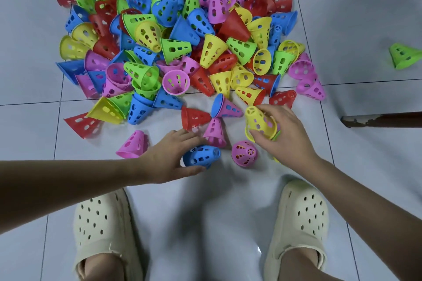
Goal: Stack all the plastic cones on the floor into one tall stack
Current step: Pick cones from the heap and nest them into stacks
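On floor, left hand (170, 154) gripping blue cone (202, 155), no legible writing

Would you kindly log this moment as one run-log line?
left hand: grips blue cone | right hand: holds yellow-topped stack | cone pile: unsorted on floor

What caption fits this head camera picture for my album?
Right hand grips a yellow cone, left hand takes a blue cone beside the pile.

cone pile (173, 36) ahead of clogs (105, 230)
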Motion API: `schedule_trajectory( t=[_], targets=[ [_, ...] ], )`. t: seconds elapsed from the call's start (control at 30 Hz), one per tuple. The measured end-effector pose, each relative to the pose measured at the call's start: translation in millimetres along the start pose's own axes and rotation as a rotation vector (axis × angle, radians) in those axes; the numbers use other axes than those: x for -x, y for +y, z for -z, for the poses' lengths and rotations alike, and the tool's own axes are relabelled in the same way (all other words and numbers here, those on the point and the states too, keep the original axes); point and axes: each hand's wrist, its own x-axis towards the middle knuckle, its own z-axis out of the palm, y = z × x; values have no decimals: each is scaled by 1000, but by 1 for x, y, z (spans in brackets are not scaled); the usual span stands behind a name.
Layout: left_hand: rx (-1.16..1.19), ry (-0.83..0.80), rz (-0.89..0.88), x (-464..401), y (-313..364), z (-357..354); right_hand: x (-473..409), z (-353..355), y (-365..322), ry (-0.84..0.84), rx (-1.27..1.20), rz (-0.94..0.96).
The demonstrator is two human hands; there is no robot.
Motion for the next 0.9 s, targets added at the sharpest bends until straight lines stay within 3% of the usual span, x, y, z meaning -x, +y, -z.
schedule_trajectory(
  t=[0.43,0.6,0.77,0.9],
  targets=[
    [-131,-100,57,-8,-33,-14,49,-16,1,-150,-96,-131],
    [-129,-167,-75,-8,-43,15,51,-27,10,-246,-66,-78],
    [44,-12,134,-29,-36,35,51,-34,20,-296,2,-79],
    [36,-234,284,-59,-21,43,48,-34,28,-388,85,-90]
  ],
)
